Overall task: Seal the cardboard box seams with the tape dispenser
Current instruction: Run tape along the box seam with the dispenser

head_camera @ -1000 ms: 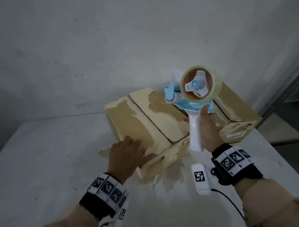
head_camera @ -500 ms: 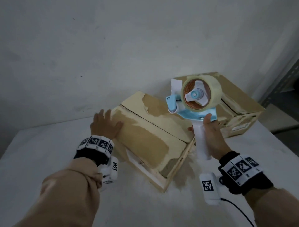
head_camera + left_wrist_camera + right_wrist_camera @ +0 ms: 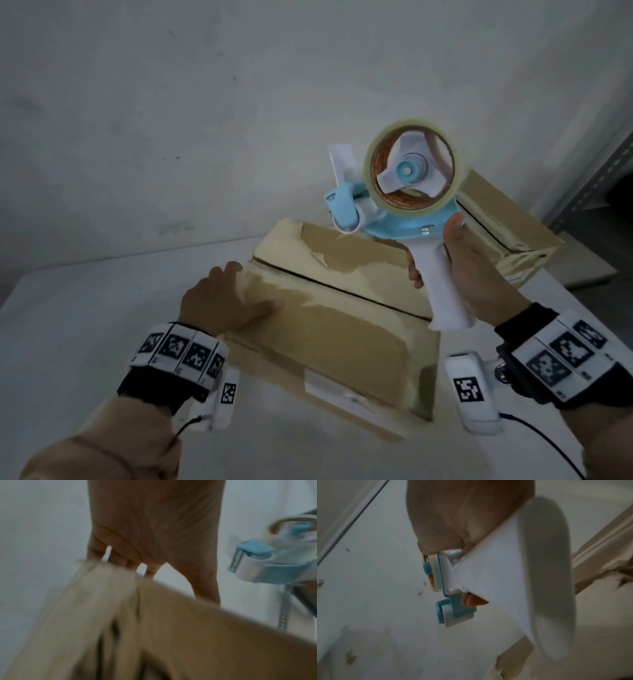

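A worn cardboard box (image 3: 342,318) lies on the white table, its open seam (image 3: 342,291) running from far left to near right between the two top flaps. My left hand (image 3: 236,291) holds the box's left end, thumb on top and fingers over the edge; in the left wrist view the fingertips (image 3: 120,562) go behind the blurred box (image 3: 171,635). My right hand (image 3: 455,260) grips the white handle of the blue tape dispenser (image 3: 411,192), held above the box's far right part without touching it. The right wrist view shows the handle (image 3: 513,581) in that hand (image 3: 462,513).
A second, taped cardboard box (image 3: 507,233) stands behind the dispenser at the back right. The white table (image 3: 85,325) spreads out to the left and front, with a grey wall behind it. A metal shelf upright (image 3: 596,178) stands at the far right.
My left hand went from the box's near corner to its left end and turned the box, so the seam now lies more crosswise. The dispenser stays raised in my right hand.
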A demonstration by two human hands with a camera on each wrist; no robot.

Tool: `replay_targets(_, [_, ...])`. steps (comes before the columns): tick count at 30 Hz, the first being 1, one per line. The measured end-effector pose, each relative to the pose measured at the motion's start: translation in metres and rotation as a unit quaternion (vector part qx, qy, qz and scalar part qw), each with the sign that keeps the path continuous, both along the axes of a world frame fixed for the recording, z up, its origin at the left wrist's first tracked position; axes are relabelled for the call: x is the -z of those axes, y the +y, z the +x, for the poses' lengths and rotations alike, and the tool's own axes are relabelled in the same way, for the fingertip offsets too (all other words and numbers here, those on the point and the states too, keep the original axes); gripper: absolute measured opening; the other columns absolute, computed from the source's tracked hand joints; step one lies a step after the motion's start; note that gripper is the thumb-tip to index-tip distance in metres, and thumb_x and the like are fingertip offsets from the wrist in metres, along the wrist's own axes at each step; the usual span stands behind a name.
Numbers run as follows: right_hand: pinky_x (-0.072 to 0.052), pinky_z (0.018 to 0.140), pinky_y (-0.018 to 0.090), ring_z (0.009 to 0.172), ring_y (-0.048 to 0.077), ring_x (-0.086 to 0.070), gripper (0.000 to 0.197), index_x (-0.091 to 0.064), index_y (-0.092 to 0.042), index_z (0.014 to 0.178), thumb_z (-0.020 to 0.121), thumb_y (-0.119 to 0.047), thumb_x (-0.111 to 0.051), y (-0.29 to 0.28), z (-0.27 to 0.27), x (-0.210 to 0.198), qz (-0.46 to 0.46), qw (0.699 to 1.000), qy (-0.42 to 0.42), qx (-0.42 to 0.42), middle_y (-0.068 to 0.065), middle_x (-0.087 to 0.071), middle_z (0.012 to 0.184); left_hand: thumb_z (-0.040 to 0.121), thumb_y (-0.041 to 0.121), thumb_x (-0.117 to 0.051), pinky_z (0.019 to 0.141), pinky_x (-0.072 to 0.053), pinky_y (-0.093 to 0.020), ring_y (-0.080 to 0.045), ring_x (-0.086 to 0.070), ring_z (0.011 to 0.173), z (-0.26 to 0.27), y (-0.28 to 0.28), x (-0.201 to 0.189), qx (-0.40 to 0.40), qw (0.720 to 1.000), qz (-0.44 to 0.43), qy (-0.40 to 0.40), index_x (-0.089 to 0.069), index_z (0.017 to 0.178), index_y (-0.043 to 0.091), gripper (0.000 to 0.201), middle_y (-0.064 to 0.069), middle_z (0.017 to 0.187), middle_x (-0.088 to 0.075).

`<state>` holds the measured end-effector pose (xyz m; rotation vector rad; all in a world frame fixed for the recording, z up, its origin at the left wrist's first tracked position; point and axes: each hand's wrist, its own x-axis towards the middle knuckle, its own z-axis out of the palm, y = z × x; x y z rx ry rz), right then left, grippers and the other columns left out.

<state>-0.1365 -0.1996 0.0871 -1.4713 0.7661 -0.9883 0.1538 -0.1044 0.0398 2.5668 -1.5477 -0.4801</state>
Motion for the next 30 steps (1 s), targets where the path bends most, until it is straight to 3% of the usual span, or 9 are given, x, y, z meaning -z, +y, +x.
replay_targets(2, [-0.048,0.041,0.023,0.043,0.013,-0.057,0.064,-0.067,-0.025,0.069,0.053,-0.085,-0.053,-0.002,0.013,-0.005,0.0,0.999,0.004,-0.032,0.0,-0.059,0.05,0.066,0.083,-0.041,0.086,-0.043,-0.035,-0.026,-0.055,0.11,0.001,0.003,-0.011,0.03,0.997,0.028,-0.07,-0.036,0.129,0.021,0.089,-0.008,0.124,-0.051])
replay_targets(4, [-0.049,0.042,0.025,0.045,0.015,-0.057,0.069,-0.065,-0.019,0.077,0.059,-0.084,-0.05,-0.001,0.026,-0.006,-0.015,0.999,-0.002,-0.046,-0.001,-0.059,0.052,0.077,0.077,-0.026,0.087,-0.043,-0.036,-0.026,-0.055,0.108,-0.002,0.0,-0.026,0.05,0.995,-0.042,-0.075,-0.046,0.124,0.02,0.077,-0.007,0.122,-0.054])
replay_targets(8, [-0.048,0.047,0.026,0.048,0.019,-0.056,0.071,-0.067,-0.016,0.077,0.068,-0.082,-0.043,0.002,0.05,-0.005,-0.049,0.997,-0.011,-0.06,0.005,-0.059,0.054,0.097,0.044,-0.027,0.089,-0.046,-0.037,-0.026,-0.061,0.095,-0.017,-0.01,-0.049,0.059,0.955,-0.24,0.166,-0.062,0.103,0.012,0.048,-0.007,0.102,-0.065])
replay_targets(11, [-0.048,0.051,0.03,0.052,0.025,-0.054,0.077,-0.063,-0.006,0.08,0.073,-0.079,-0.039,0.003,0.06,-0.002,-0.061,0.994,-0.03,-0.082,0.017,-0.054,0.059,0.098,0.039,-0.028,0.073,-0.05,-0.034,-0.019,-0.06,0.071,-0.023,-0.016,-0.051,0.044,0.903,-0.288,0.317,-0.06,0.08,0.022,0.041,0.003,0.078,-0.064])
replay_targets(14, [-0.049,0.054,0.028,0.056,0.023,-0.057,0.068,-0.064,-0.009,0.086,0.079,-0.072,-0.039,0.003,0.065,-0.002,-0.082,0.991,-0.043,-0.097,0.011,-0.059,0.063,0.099,0.033,-0.031,0.056,-0.043,-0.018,-0.011,-0.058,0.058,-0.019,-0.02,-0.054,0.013,0.868,-0.292,0.401,-0.059,0.075,0.024,0.038,0.003,0.072,-0.065])
replay_targets(17, [-0.048,0.056,0.025,0.057,0.017,-0.057,0.052,-0.064,-0.021,0.083,0.083,-0.067,-0.04,0.002,0.07,-0.003,-0.095,0.989,-0.047,-0.101,-0.001,-0.061,0.064,0.096,0.026,-0.043,0.054,-0.044,-0.018,-0.005,-0.059,0.051,-0.015,-0.022,-0.059,0.005,0.848,-0.264,0.459,-0.062,0.076,0.018,0.028,0.003,0.069,-0.065])
replay_targets(22, [-0.047,0.057,0.029,0.058,0.022,-0.054,0.057,-0.06,-0.015,0.088,0.084,-0.067,-0.039,0.003,0.072,-0.004,-0.114,0.987,-0.049,-0.099,0.001,-0.059,0.067,0.093,0.018,-0.05,0.051,-0.048,-0.014,-0.003,-0.062,0.054,-0.009,-0.026,-0.066,-0.013,0.787,-0.231,0.572,-0.062,0.083,0.011,0.017,0.0,0.072,-0.065])
replay_targets(25, [-0.048,0.057,0.027,0.06,0.018,-0.056,0.047,-0.063,-0.025,0.088,0.084,-0.066,-0.039,0.003,0.072,-0.005,-0.133,0.985,-0.046,-0.101,-0.004,-0.061,0.068,0.092,0.014,-0.05,0.051,-0.051,-0.014,-0.003,-0.063,0.054,-0.004,-0.028,-0.071,-0.031,0.758,-0.196,0.621,-0.065,0.081,0.01,0.018,0.0,0.068,-0.065])
replay_targets(30, [-0.047,0.063,0.034,0.067,0.032,-0.053,0.055,-0.053,-0.014,0.103,0.088,-0.063,-0.033,0.006,0.067,-0.009,-0.196,0.971,0.006,-0.135,0.014,-0.054,0.077,0.093,0.003,-0.044,0.047,-0.05,-0.013,-0.004,-0.056,0.046,0.004,-0.03,-0.074,-0.053,0.72,-0.142,0.677,-0.063,0.076,0.008,0.026,0.0,0.056,-0.063])
